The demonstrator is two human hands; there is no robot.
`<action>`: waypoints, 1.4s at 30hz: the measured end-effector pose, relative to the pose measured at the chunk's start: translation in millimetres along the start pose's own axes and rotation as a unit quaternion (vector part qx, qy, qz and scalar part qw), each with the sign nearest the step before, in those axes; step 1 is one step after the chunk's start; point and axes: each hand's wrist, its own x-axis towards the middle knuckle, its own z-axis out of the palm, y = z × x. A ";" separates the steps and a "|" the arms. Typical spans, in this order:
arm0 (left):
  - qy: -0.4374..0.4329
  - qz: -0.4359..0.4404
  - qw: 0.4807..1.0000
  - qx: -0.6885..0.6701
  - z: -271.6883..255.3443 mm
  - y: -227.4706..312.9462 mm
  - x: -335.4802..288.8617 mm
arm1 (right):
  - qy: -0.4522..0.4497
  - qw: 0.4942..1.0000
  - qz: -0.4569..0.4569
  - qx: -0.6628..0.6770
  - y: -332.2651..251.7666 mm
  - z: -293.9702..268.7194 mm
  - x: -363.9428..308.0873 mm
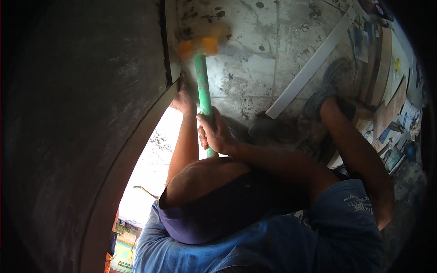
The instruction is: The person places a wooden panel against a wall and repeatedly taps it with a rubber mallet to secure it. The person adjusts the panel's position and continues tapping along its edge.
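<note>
Left forearm (183, 143) extended forward, left hand (183, 101) ahead – its grip not verifiable from here; right forearm (277, 159) angled inward, right hand (219, 134) clenched, fingers (203, 137) curled; right leg (349, 136) bent outward.

The orange hammer head (199, 48) is blurred, a bent knee (207, 179) hides the green handle (203, 84) at its lower end, and the view's edge crops the blue shirt (268, 239).

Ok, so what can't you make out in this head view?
All in the head view:
Orange hammer head: blurred; contact unclear.
Green handle: lower end hidden behind the knee.
Left hand: fingers partly hidden by the dark panel.
Dark panel: far side lost in the picture's black rim.
</note>
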 end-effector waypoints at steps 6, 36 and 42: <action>0.038 0.014 0.998 -0.049 -5.0 12.5 1.7 | 0.029 0.999 0.022 0.027 1.4 7.7 2.2; -0.294 -0.300 0.754 -0.504 5.5 -72.6 6.1 | 0.029 0.998 0.011 0.054 -74.3 29.5 66.0; -0.158 -0.360 0.832 -0.392 -4.3 1.2 -2.1 | 0.037 0.999 0.004 0.035 -85.5 7.3 80.5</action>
